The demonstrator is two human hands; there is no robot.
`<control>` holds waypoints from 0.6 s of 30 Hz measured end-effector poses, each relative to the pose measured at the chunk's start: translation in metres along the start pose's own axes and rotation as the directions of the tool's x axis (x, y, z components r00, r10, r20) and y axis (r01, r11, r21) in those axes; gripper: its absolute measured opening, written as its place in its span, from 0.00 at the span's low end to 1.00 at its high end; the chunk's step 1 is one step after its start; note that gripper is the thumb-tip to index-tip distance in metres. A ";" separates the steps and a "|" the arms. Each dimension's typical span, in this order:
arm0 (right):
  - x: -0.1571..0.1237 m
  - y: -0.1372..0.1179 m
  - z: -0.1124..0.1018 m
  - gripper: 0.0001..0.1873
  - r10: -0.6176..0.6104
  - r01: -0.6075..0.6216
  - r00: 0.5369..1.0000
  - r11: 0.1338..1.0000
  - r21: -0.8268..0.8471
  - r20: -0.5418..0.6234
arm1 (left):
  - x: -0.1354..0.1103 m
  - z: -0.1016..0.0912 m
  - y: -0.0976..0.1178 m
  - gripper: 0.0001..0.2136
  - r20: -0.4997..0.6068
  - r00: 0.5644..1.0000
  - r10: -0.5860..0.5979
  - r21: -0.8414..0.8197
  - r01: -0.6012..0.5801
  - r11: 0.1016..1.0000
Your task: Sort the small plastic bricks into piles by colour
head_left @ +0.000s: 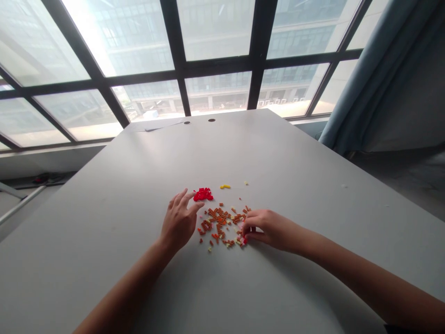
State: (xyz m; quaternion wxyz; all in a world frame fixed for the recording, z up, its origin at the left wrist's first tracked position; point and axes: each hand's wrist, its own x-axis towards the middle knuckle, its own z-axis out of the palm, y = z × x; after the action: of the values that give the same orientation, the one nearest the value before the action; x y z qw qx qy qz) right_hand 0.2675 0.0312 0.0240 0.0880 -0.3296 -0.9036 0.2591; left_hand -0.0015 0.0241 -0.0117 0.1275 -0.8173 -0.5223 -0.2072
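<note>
Small brown and orange toy building bricks (219,216) lie scattered in the middle of the white table, mixed with a few pink and cream ones. My left hand (180,220) hovers at the left of them with its fingers apart, close beside a heap of red bricks (203,194). At the right edge of the scatter, my right hand (264,227) has its thumb and fingertips drawn together at a red brick (245,240). The fingers partly cover that piece. Behind the scatter lie some yellow bricks (225,186), and a single pale yellow brick (246,183) sits to their right.
The white table (215,153) reaches to a large framed window. Two round cable holes (211,120) and a thin flat strip (163,126) are at its far edge. A blue-grey curtain (365,83) hangs on the right.
</note>
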 end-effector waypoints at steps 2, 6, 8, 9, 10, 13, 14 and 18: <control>0.002 -0.001 0.001 0.06 -0.002 0.002 1.000 1.000 -0.007 0.014 | 0.000 -0.001 0.001 0.16 0.002 1.000 0.004 -0.001 -0.004 1.000; 0.003 0.002 0.001 0.08 -0.010 0.010 1.000 1.000 0.014 -0.003 | 0.001 -0.002 0.001 0.16 -0.001 1.000 -0.004 -0.024 0.004 1.000; 0.003 0.005 0.000 0.08 -0.007 0.008 0.999 1.000 0.030 -0.036 | 0.000 -0.002 0.001 0.16 -0.006 1.000 -0.008 -0.035 0.008 0.999; 0.003 0.007 0.000 0.08 -0.001 0.003 0.999 0.999 0.037 -0.052 | 0.000 -0.001 0.000 0.16 -0.008 1.000 -0.008 -0.037 0.007 0.999; 0.003 0.008 -0.001 0.08 0.004 -0.002 0.998 0.999 0.043 -0.063 | 0.000 -0.001 0.000 0.16 -0.009 1.000 -0.006 -0.038 0.006 0.999; 0.003 0.010 -0.001 0.08 -0.009 0.011 0.999 0.999 0.041 -0.047 | -0.001 0.000 -0.001 0.16 -0.003 1.000 0.003 -0.025 -0.003 1.000; 0.004 0.009 -0.001 0.08 -0.016 0.017 0.999 0.999 0.037 -0.034 | -0.001 0.000 -0.001 0.16 0.001 1.000 0.006 -0.020 -0.006 1.000; 0.007 0.006 0.003 0.06 -0.025 0.025 1.000 0.999 0.028 -0.007 | -0.001 0.000 -0.001 0.16 0.010 1.000 0.000 -0.022 0.001 1.000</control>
State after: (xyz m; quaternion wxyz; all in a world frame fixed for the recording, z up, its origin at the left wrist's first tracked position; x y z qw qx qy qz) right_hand 0.2646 0.0383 0.0186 0.0990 -0.3177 -0.9037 0.2695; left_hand -0.0025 0.0237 -0.0120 0.1161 -0.8195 -0.5208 -0.2089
